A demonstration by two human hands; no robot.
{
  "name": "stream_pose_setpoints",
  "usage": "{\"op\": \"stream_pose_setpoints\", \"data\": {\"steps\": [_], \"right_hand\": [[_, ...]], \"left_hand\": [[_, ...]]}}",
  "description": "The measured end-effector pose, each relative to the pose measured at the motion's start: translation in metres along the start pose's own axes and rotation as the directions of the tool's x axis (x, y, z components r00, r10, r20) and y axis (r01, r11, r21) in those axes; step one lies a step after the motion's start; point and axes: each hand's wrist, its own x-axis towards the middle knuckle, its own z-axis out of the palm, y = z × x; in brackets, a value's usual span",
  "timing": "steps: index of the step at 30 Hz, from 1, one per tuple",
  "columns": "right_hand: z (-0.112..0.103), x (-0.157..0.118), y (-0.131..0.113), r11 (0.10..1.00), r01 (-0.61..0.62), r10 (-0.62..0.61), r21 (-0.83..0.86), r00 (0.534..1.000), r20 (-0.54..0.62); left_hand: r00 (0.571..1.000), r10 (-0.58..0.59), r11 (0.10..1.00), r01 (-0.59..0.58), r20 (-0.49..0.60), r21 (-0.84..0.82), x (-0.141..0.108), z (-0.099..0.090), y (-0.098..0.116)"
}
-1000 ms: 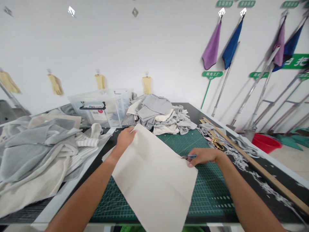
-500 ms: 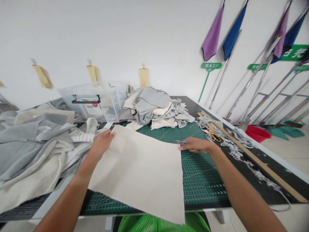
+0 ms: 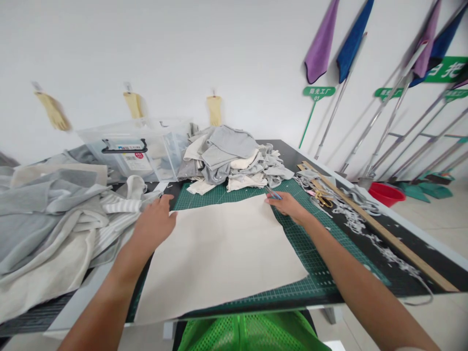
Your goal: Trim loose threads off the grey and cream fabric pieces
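Observation:
A cream cloth (image 3: 219, 253) lies spread over the green cutting mat (image 3: 336, 253), its near left corner reaching the table's front edge. At its upper left corner is my left hand (image 3: 157, 219), thumb on the cloth and fingers apart; a small dark tip shows by the index finger, too small to name. My right hand (image 3: 287, 207) grips a small blue-handled pair of scissors (image 3: 274, 195), blades pointing up and left, with its fingers at the cloth's upper right corner.
Grey and white cloths (image 3: 54, 219) are heaped at the left. Behind stand a clear plastic box (image 3: 127, 151) and a cloth pile (image 3: 230, 156). Gold scissors (image 3: 321, 197), thin scraps (image 3: 351, 219) and a wooden strip (image 3: 387, 236) lie right. A green mesh (image 3: 252, 334) is below the table edge.
The cloth's upper right corner has moved away from me with my right hand and scissors. The cloth now lies flatter on the mat. My left hand's fingers have spread.

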Motion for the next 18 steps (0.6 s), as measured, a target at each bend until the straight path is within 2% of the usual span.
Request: {"op": "stream_pose_setpoints", "data": {"steps": [2,4,7,9,12,15,18], "right_hand": [[0.002,-0.001,-0.002,1.000,0.015,-0.015,0.024,1.000,0.010],[0.003,-0.003,-0.004,0.998,0.033,-0.034,0.050,0.999,0.022],[0.003,-0.004,-0.006,0.997,0.041,-0.043,0.060,0.998,0.035],[0.001,-0.004,-0.005,0.998,0.031,-0.033,0.055,0.999,0.039],[-0.003,-0.001,-0.001,0.997,0.029,-0.032,0.069,0.998,0.047],[-0.007,0.001,0.005,0.997,0.039,-0.042,0.063,0.998,0.052],[-0.007,0.000,0.006,0.999,0.030,-0.031,0.011,0.999,0.042]], "left_hand": [[0.979,0.203,0.973,-0.204,-0.013,-0.106,0.008,-0.002,0.032],[0.910,0.414,0.869,-0.387,0.027,-0.308,0.020,0.000,0.070],[0.803,0.594,0.694,-0.487,0.040,-0.530,0.039,0.018,0.129],[0.769,0.639,0.641,-0.533,-0.001,-0.552,0.053,0.040,0.162],[0.778,0.628,0.639,-0.518,-0.004,-0.569,0.067,0.081,0.198],[0.793,0.609,0.610,-0.463,0.008,-0.643,0.072,0.120,0.216],[0.805,0.591,0.579,-0.464,-0.046,-0.670,0.068,0.148,0.219]]}}
